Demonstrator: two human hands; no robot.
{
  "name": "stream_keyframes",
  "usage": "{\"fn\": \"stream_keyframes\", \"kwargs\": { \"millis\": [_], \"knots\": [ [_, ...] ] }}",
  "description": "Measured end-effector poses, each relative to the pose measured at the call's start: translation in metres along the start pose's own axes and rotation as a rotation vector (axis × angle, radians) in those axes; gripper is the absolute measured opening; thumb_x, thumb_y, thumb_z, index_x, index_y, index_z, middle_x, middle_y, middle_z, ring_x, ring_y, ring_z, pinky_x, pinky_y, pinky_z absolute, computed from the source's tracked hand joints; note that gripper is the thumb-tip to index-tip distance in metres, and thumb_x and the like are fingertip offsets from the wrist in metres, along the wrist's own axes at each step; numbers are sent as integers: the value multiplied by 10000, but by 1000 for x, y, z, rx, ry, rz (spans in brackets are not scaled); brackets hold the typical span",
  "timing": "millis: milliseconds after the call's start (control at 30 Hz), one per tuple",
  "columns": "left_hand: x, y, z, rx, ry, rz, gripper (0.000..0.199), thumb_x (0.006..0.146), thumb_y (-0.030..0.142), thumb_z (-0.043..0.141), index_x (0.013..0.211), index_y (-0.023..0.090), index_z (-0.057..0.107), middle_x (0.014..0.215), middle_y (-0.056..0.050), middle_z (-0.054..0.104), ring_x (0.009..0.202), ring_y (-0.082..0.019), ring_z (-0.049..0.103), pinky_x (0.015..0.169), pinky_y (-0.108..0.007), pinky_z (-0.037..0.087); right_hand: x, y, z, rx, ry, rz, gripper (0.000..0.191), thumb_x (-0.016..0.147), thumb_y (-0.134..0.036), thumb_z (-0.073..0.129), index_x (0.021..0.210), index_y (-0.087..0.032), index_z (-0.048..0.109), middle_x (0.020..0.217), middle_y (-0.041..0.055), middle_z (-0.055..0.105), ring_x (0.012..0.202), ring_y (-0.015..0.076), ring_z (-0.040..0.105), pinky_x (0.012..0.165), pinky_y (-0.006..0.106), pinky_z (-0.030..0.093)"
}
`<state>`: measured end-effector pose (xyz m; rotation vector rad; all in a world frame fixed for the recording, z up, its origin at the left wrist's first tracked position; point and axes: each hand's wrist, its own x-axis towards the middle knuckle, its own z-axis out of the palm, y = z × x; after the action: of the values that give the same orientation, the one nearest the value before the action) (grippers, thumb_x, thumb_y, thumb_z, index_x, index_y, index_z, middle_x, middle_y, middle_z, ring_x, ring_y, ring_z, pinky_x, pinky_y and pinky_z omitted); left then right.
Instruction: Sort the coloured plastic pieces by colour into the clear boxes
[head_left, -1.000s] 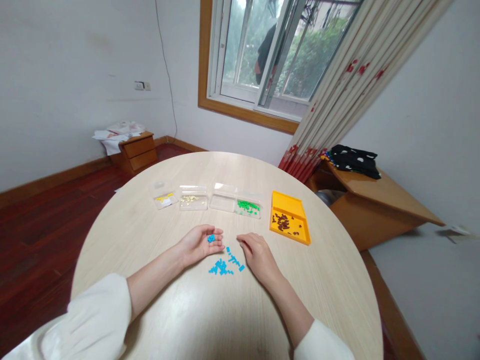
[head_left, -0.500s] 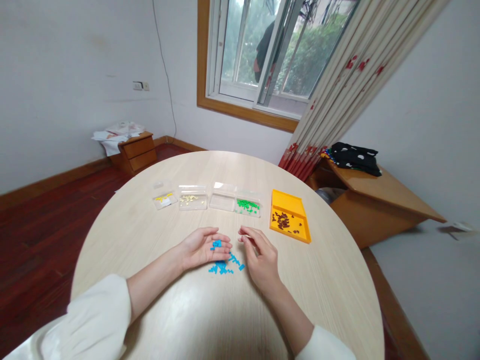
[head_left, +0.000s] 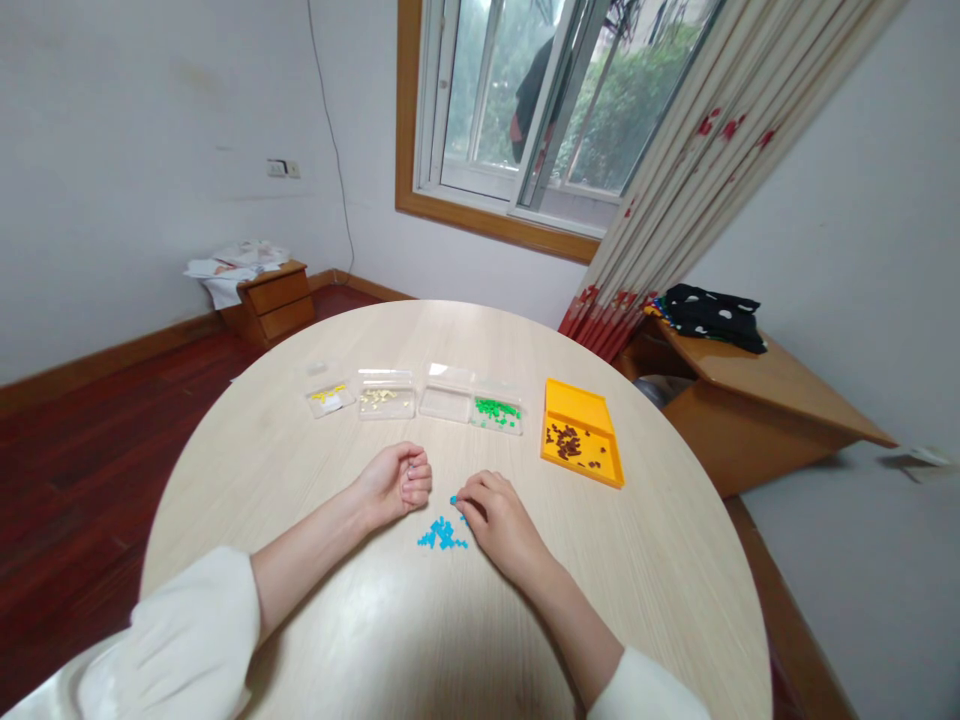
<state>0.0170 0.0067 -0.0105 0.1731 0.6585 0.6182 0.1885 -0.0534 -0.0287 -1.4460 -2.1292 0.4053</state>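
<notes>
My left hand point(head_left: 399, 478) is curled into a fist above the table, palm side up. The small blue bricks that lay in its palm half a second ago are hidden behind the fingers. Close to it, my right hand point(head_left: 499, 520) reaches down with thumb and forefinger pinched at a tiny blue brick point(head_left: 454, 500). Below and between the hands lies a loose pile of blue bricks point(head_left: 442, 535) on the tabletop. A few more blue bits show at the right fingertips, partly covered by them.
On the round table point(head_left: 360, 620) stand a yellow-piece box point(head_left: 327, 410), a cream-piece box point(head_left: 386, 415), and a clear box point(head_left: 444, 415) with green pieces point(head_left: 496, 412) in its right half. An orange case point(head_left: 581, 402) holds brown pieces. Beyond are a cabinet point(head_left: 787, 400) and curtain point(head_left: 660, 180).
My left hand has closed from an open palm with blue bricks into a fist, shifting slightly left. My right hand has moved down and left to the blue bricks, its fingertips now pinched.
</notes>
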Motion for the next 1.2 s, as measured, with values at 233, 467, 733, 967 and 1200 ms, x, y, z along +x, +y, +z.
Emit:
{"fn": "stream_keyframes", "kwargs": {
  "millis": [233, 467, 733, 967, 1200],
  "knots": [
    [0, 0, 1, 11, 16, 13, 325, 805, 169, 362, 488, 169, 289, 438, 63, 200, 335, -45, 191, 321, -138, 151, -1, 0, -2, 15, 20, -14, 128, 816, -108, 529, 794, -177, 636, 806, 48, 612, 811, 177, 536, 757, 329, 408],
    [1, 1, 0, 16, 28, 44, 343, 812, 173, 352, 476, 171, 281, 430, 67, 188, 329, -43, 173, 316, -139, 142, -5, -9, -4, 45, -62, -138, 288, 841, -162, 532, 1115, -233, 586, 1054, 70, 596, 992, 191, 509, 861, 362, 387],
    [1, 0, 1, 8, 20, 46, 346, 810, 167, 350, 471, 169, 282, 430, 66, 190, 329, -43, 178, 316, -140, 139, -2, -6, 4, 8, -37, -96, 142, 838, -132, 536, 900, -184, 653, 897, 59, 631, 883, 185, 532, 799, 349, 380],
    [0, 0, 1, 8, 20, 35, 339, 806, 169, 361, 478, 172, 276, 427, 66, 198, 327, -42, 185, 315, -138, 148, 0, -3, 2, 143, 54, -1, 142, 833, -138, 508, 811, -178, 642, 817, 51, 655, 815, 180, 561, 764, 336, 408],
    [2, -2, -1, 42, 17, 18, 261, 775, 134, 396, 517, 158, 371, 432, 37, 336, 337, -53, 305, 324, -144, 258, 2, 2, -1, 532, 229, 285, 214, 793, -269, 530, 918, -160, 665, 834, 64, 696, 733, 171, 624, 680, 302, 501]
  ]
}}
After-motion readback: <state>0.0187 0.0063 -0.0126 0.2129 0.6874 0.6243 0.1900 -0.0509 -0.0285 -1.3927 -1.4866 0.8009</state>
